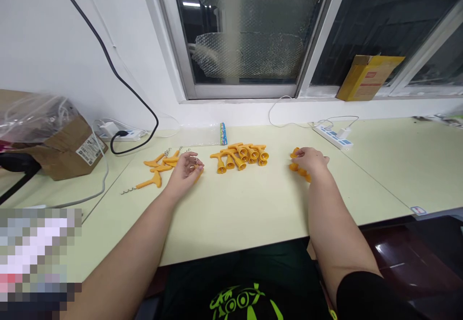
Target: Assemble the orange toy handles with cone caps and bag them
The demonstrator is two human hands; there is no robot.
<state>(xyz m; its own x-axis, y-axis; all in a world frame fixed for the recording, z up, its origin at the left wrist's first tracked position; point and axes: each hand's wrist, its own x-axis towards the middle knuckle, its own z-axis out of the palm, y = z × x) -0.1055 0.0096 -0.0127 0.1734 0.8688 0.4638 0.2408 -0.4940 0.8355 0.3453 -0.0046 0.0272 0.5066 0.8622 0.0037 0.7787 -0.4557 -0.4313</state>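
And here we are over the pale tabletop [235, 214], with the orange pieces spread out in three groups! In the middle sits the big heap of cupped corkscrews [249, 153], handles and flared cups joined together; I'd judge those as done, and they outnumber what waits on either side. Out to the left, the bare corkscrews [155, 180], a small scatter of them, twisted metal showing, no cups on, so that portion looks left to do. Over on the right, a few loose cups [301, 171] lie beneath the fingers, partly hidden, so no firm count from here. More than halfway along, I'd say!

To the grip, then! The left hand [186, 170] is half curled, fingers bent in, and it appears to have an orange corkscrew [198, 174] in its grip, a bit of metal showing up by the fingertips, just beside the heap. Across at the other end, the right hand [313, 160] reaches down with its fingertips bunched at the cups, touching them, it seems; whether that grip has closed on one, I can't tell, the back of the hand covers it. The two hands are well apart, the heap between them!
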